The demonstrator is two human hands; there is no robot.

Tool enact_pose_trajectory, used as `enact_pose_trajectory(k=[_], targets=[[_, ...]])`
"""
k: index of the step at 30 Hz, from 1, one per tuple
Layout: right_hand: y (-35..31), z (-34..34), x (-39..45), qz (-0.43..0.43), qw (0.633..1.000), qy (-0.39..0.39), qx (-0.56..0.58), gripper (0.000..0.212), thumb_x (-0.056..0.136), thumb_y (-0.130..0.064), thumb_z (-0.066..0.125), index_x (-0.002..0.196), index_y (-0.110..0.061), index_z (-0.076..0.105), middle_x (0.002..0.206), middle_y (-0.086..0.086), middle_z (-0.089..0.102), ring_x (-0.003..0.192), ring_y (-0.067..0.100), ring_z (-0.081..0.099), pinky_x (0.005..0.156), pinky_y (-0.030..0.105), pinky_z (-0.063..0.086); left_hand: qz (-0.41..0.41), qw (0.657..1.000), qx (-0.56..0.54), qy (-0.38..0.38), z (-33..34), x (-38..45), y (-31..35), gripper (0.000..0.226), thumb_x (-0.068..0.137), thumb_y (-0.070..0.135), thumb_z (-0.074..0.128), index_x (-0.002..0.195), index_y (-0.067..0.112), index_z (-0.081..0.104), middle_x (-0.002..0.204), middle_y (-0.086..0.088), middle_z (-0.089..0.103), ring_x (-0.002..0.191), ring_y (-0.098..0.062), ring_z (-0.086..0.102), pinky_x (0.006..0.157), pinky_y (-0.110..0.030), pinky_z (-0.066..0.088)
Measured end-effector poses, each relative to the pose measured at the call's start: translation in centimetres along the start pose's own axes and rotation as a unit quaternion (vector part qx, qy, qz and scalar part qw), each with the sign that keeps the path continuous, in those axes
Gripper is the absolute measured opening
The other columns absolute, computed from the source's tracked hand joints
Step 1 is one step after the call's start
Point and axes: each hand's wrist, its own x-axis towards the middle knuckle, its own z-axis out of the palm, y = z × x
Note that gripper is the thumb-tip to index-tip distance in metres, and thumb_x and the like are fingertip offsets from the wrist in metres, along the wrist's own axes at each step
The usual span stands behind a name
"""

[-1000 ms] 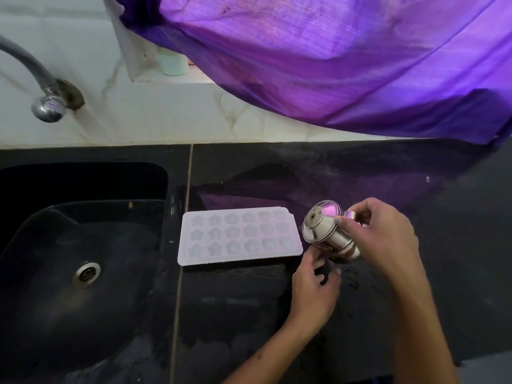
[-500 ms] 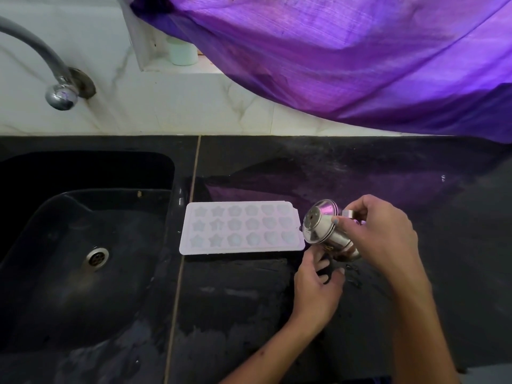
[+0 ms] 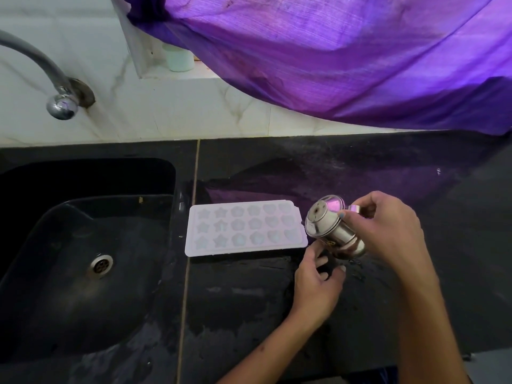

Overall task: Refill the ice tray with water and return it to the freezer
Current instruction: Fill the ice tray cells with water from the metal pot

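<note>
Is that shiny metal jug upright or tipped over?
Tipped: the metal jug lies almost sideways in the right hand, its base facing the ice tray.

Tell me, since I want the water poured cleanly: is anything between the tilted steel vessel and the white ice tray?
Nothing visible. The shiny steel lidded vessel, gripped by the right hand, tilts beside the right end of the white plastic ice tray. The left hand sits below the vessel, not across the tray, holding something dark.

Both hands (image 3: 388, 228) apparently curled, gripping.
</note>
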Motion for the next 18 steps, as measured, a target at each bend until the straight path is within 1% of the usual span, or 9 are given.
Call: enact_pose_trajectory(k=[2,3,5,7,11,14,18], targets=[[-0.1,-0.2,-0.1,0.004,1.0,0.006,0.014,0.019,0.079,-0.041,0.071,0.079,-0.027,0.057,0.077,-0.01,0.063,0.078,0.018,0.06,0.073,0.041,0.052,0.005,1.0,0.006,-0.004,-0.3,-0.1,0.0,0.054,0.083,0.014,0.062,0.131,0.034,0.045,0.121,0.022,0.055,0.111,0.004,0.052,0.082,-0.009,0.045],[-0.2,-0.2,-0.1,0.007,1.0,0.009,0.019,0.019,0.078,-0.04,0.071,0.077,-0.027,0.057,0.076,-0.01,0.063,0.078,0.019,0.061,0.074,0.042,0.052,0.008,1.0,0.009,-0.007,-0.5,-0.1,0.1,0.054,0.083,0.014,0.062,0.131,0.034,0.045,0.121,0.022,0.055,0.111,0.004,0.052,0.086,-0.012,0.047],[-0.5,-0.2,-0.2,0.01,1.0,0.015,0.024,0.02,0.078,-0.041,0.071,0.075,-0.028,0.056,0.075,-0.01,0.062,0.078,0.019,0.061,0.074,0.042,0.051,0.013,1.0,0.015,-0.013,-0.8,-0.2,0.2,0.055,0.083,0.015,0.062,0.131,0.035,0.045,0.12,0.024,0.055,0.112,0.004,0.051,0.092,-0.023,0.049],[-0.9,-0.1,-0.2,0.012,0.999,0.017,0.024,0.021,0.078,-0.042,0.071,0.075,-0.028,0.056,0.076,-0.011,0.062,0.077,0.018,0.061,0.073,0.041,0.052,0.016,0.999,0.02,-0.019,-1.2,-0.3,0.4,0.057,0.083,0.017,0.063,0.134,0.034,0.043,0.121,0.026,0.054,0.114,0.004,0.05,0.096,-0.028,0.049],[-1.7,0.4,-0.3,0.006,1.0,0.013,0.017,0.021,0.078,-0.042,0.071,0.076,-0.028,0.055,0.075,-0.011,0.061,0.075,0.015,0.06,0.069,0.038,0.051,0.017,0.999,0.028,-0.023,-2.1,-0.3,0.4,0.058,0.082,0.018,0.063,0.134,0.034,0.042,0.121,0.026,0.053,0.115,0.005,0.05,0.097,-0.028,0.048],[-2.3,1.0,-0.4,0.005,1.0,0.01,0.004,0.02,0.079,-0.041,0.071,0.077,-0.028,0.056,0.075,-0.012,0.061,0.075,0.014,0.059,0.064,0.034,0.047,0.011,0.999,0.03,-0.028,-2.7,-0.1,0.4,0.058,0.082,0.018,0.063,0.134,0.033,0.043,0.121,0.024,0.054,0.114,0.004,0.05,0.097,-0.029,0.048],[-3.0,1.5,-0.5,0.003,1.0,0.01,-0.013,0.02,0.079,-0.04,0.071,0.079,-0.028,0.056,0.076,-0.012,0.061,0.075,0.015,0.058,0.061,0.032,0.043,0.004,0.999,0.034,-0.04,-3.2,-0.1,0.4,0.058,0.078,0.023,0.062,0.132,0.033,0.045,0.122,0.022,0.055,0.114,0.003,0.05,0.096,-0.031,0.049]])
